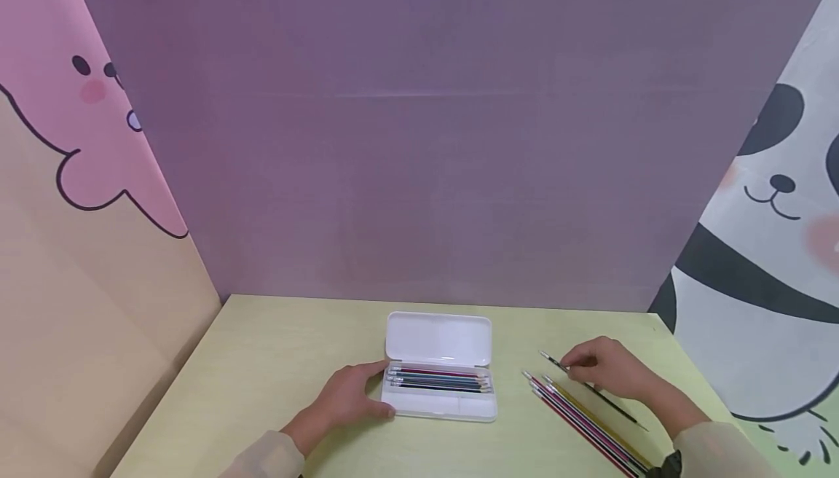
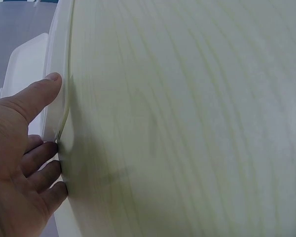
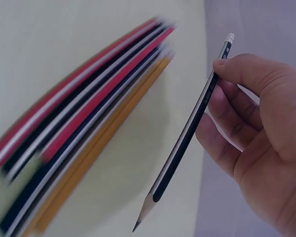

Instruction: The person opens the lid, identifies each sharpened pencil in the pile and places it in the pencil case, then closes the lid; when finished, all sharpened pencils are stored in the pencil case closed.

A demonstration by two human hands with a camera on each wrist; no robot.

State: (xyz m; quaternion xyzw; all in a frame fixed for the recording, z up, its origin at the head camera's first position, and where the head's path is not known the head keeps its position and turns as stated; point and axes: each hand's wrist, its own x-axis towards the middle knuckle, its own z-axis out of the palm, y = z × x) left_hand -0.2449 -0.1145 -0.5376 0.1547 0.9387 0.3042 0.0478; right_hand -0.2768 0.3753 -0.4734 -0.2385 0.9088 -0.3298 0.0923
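A white pencil case (image 1: 442, 406) lies on the table with its lid (image 1: 439, 338) tipped back. Several pencils (image 1: 438, 379) lie side by side in its rear part, eraser ends to the left. My left hand (image 1: 350, 396) holds the case's left end, thumb at the front corner and fingers by the hinge side. Between right thumb and fingers, my right hand (image 1: 609, 369) pinches a black-and-silver striped pencil (image 3: 185, 133) near its white eraser end. Its sharpened point faces down toward me. Beside it lies a bundle of loose pencils (image 1: 583, 420), red, black, pink and yellow.
The pale wooden table (image 1: 282, 347) ends at a purple panel (image 1: 419, 172) behind. Side walls carry a pink cartoon figure (image 1: 59, 48) on the left and a panda (image 1: 780, 245) on the right.
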